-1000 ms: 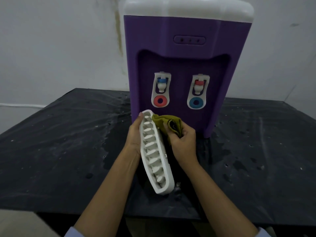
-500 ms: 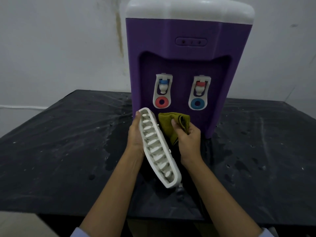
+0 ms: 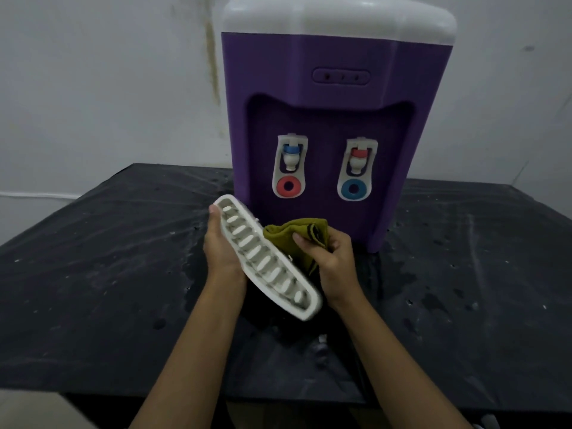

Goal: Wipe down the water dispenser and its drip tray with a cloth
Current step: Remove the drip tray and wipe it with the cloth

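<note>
Our left hand (image 3: 221, 247) grips the white drip tray (image 3: 267, 261) tilted up, exposing its underside edge to the olive cloth (image 3: 295, 239) bunched in our right hand (image 3: 334, 258).

The dispenser (image 3: 325, 103) stands mid-way along the worktop's (image 3: 93, 274) far edge, walling off the back. Before it, the tilted tray (image 3: 266, 261), cloth (image 3: 288, 239), left hand (image 3: 221, 246) and right hand (image 3: 334, 258) crowd the middle. Room to pass lies along the left and right edges.
</note>
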